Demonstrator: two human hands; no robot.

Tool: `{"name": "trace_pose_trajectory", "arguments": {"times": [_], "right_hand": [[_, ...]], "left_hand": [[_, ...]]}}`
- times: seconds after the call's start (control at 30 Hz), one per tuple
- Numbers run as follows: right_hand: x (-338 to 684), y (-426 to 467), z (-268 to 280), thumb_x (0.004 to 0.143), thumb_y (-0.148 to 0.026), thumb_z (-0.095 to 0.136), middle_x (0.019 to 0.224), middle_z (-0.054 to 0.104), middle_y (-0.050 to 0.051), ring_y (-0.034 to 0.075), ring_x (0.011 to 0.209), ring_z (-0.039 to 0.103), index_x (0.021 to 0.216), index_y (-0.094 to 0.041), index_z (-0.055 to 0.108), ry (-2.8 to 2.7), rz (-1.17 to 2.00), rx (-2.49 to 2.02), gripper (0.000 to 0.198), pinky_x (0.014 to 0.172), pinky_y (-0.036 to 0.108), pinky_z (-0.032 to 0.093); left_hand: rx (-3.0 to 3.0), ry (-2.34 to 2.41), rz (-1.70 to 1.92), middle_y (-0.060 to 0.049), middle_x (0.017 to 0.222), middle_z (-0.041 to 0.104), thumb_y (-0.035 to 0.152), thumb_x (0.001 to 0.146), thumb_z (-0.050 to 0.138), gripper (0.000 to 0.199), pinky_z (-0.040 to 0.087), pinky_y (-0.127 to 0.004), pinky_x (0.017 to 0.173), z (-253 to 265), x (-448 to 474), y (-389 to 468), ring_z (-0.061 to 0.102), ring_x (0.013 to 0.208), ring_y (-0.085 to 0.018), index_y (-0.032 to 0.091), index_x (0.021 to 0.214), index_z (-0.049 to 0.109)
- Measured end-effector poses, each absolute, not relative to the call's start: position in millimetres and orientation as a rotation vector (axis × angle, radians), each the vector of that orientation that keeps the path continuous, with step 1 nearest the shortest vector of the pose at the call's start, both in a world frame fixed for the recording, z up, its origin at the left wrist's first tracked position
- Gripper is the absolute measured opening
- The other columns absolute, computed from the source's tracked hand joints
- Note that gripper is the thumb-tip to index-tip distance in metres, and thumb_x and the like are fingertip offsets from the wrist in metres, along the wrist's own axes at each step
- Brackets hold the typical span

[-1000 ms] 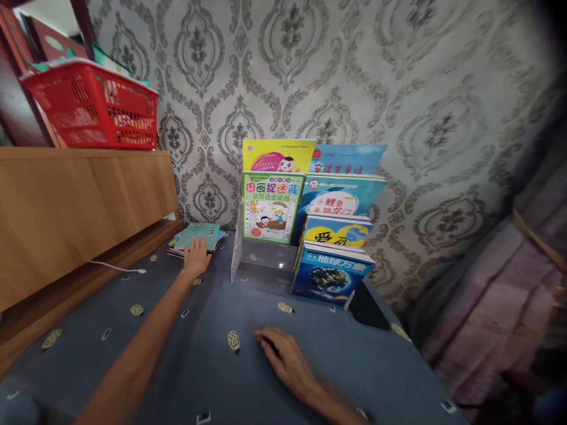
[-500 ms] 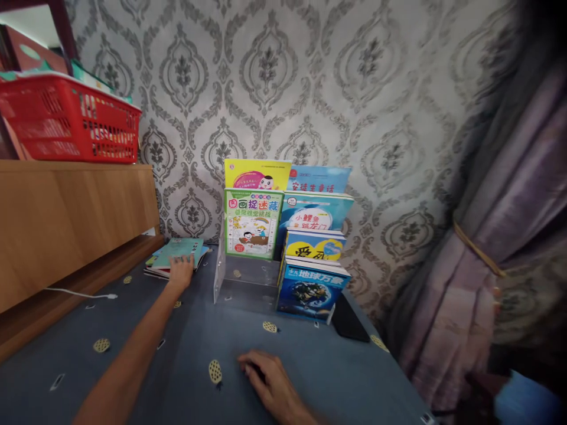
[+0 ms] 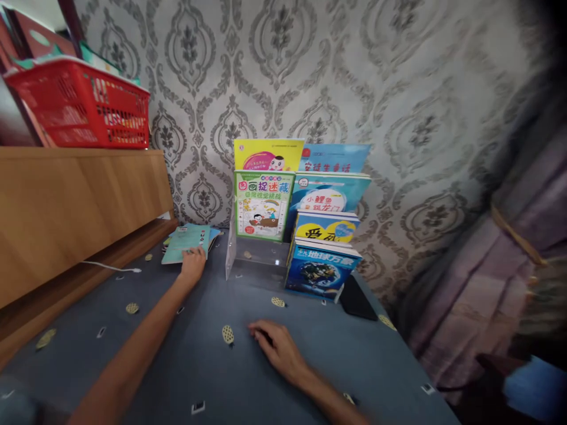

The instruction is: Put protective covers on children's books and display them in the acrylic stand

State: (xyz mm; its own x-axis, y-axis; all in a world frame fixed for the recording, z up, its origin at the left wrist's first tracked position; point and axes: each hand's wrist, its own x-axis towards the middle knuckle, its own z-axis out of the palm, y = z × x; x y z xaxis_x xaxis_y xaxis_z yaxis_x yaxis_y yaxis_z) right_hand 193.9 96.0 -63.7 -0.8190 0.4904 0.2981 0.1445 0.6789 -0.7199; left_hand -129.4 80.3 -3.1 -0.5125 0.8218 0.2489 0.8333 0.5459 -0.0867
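Shifted toward you since the earlier frame, the teal book (image 3: 182, 239) overhangs its pile (image 3: 214, 234) left of the clear rack (image 3: 230, 257), its corner pinched in your left hand (image 3: 194, 264); your loosely curled right hand (image 3: 279, 349) rests apart. Racked green book (image 3: 261, 215) reads 图画捉迷藏; front blue book (image 3: 319, 276), 少儿地球万象.

The teal booklet (image 3: 182, 239) is paper, the rack (image 3: 257, 252) glossy clear plastic, the dim curtain (image 3: 469, 295) apparently cloth.

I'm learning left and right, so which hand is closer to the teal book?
The left. The left hand touches the teal book at its near right corner. The right hand is farther away, in front of the clear rack.
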Motion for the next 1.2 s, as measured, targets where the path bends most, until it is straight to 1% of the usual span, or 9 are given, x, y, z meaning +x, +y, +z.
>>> {"name": "trace_pose_trajectory", "arguments": {"times": [0.27, 0.4, 0.53, 0.63, 0.7, 0.87, 1.03, 1.1, 1.2], "right_hand": [[193.5, 98.5, -65.4, 0.099, -0.035, 0.043, 0.1, 0.076, 0.009, 0.025, 0.096, 0.07, 0.11, -0.022, 0.072, -2.438, 0.972, -0.475, 0.033, 0.092, 0.042, 0.053], [192.6, 98.7, -64.6, 0.098, -0.033, 0.043, 0.099, 0.076, 0.009, 0.025, 0.095, 0.07, 0.109, -0.022, 0.071, -2.437, 0.968, -0.441, 0.033, 0.092, 0.041, 0.052], [191.4, 97.7, -62.5, 0.098, -0.032, 0.042, 0.098, 0.076, 0.009, 0.024, 0.093, 0.07, 0.107, -0.021, 0.072, -2.431, 0.984, -0.419, 0.032, 0.089, 0.04, 0.053], [191.3, 97.1, -61.7, 0.098, -0.031, 0.043, 0.097, 0.076, 0.009, 0.024, 0.091, 0.071, 0.106, -0.021, 0.072, -2.427, 0.981, -0.415, 0.032, 0.088, 0.039, 0.053], [191.5, 96.8, -61.6, 0.098, -0.03, 0.043, 0.095, 0.076, 0.009, 0.024, 0.09, 0.071, 0.107, -0.021, 0.072, -2.423, 0.974, -0.412, 0.032, 0.087, 0.039, 0.054], [192.2, 94.8, -59.7, 0.097, -0.027, 0.045, 0.092, 0.076, 0.007, 0.022, 0.087, 0.072, 0.108, -0.022, 0.073, -2.421, 0.96, -0.433, 0.03, 0.084, 0.036, 0.055], [192.5, 93.2, -57.7, 0.097, -0.024, 0.045, 0.092, 0.076, 0.007, 0.021, 0.087, 0.072, 0.109, -0.021, 0.072, -2.417, 0.953, -0.436, 0.03, 0.083, 0.035, 0.055], [192.5, 93.3, -58.1, 0.097, -0.023, 0.045, 0.092, 0.076, 0.007, 0.021, 0.086, 0.071, 0.11, -0.02, 0.071, -2.426, 0.947, -0.427, 0.03, 0.083, 0.035, 0.055], [192.0, 93.6, -58.8, 0.097, -0.023, 0.045, 0.092, 0.075, 0.007, 0.021, 0.087, 0.071, 0.111, -0.019, 0.071, -2.443, 0.928, -0.428, 0.029, 0.084, 0.035, 0.054]], "left_hand": [[-1.418, -2.583, 0.007, -0.038, 0.131, 0.057, 0.019, 0.092, 0.032, 0.058, 0.037, -0.068, 0.101, -15.3, -95.5, 37.4, 0.061, 0.117, -0.047, 0.0, 0.146, 0.042], [-1.473, -2.6, 0.102, -0.039, 0.122, 0.061, 0.016, 0.092, 0.036, 0.054, 0.044, -0.061, 0.094, -9.9, -77.2, 16.5, 0.062, 0.115, -0.047, -0.005, 0.14, 0.049], [-1.621, -2.601, 0.183, -0.03, 0.11, 0.069, 0.011, 0.089, 0.04, 0.045, 0.05, -0.052, 0.085, -1.9, -60.0, -1.5, 0.068, 0.103, -0.04, 0.004, 0.128, 0.062], [-1.777, -2.566, 0.214, -0.024, 0.108, 0.07, 0.011, 0.087, 0.046, 0.033, 0.05, -0.046, 0.087, -1.4, -38.7, -12.7, 0.068, 0.104, -0.035, 0.011, 0.107, 0.072], [-1.852, -2.545, 0.208, -0.021, 0.106, 0.071, 0.014, 0.089, 0.046, 0.029, 0.049, -0.044, 0.088, -3.0, -20.9, -17.8, 0.068, 0.105, -0.034, 0.014, 0.102, 0.072], [-1.86, -2.57, 0.105, -0.017, 0.106, 0.073, 0.029, 0.098, 0.042, 0.032, 0.049, -0.042, 0.086, 0.4, -6.1, -17.0, 0.069, 0.103, -0.032, 0.019, 0.112, 0.069], [-1.521, -2.709, 0.046, -0.021, 0.131, 0.063, 0.031, 0.098, 0.04, 0.039, 0.045, -0.048, 0.099, 8.0, -67.4, -9.9, 0.059, 0.122, -0.034, 0.015, 0.127, 0.06], [-1.39, -2.767, 0.066, -0.023, 0.134, 0.06, 0.036, 0.1, 0.036, 0.043, 0.045, -0.053, 0.099, 6.6, -92.7, -11.9, 0.056, 0.125, -0.037, 0.013, 0.13, 0.058], [-1.367, -2.773, 0.087, -0.02, 0.137, 0.059, 0.042, 0.101, 0.034, 0.048, 0.047, -0.048, 0.1, 2.5, -112.5, -18.0, 0.055, 0.126, -0.035, 0.015, 0.133, 0.056]]}}
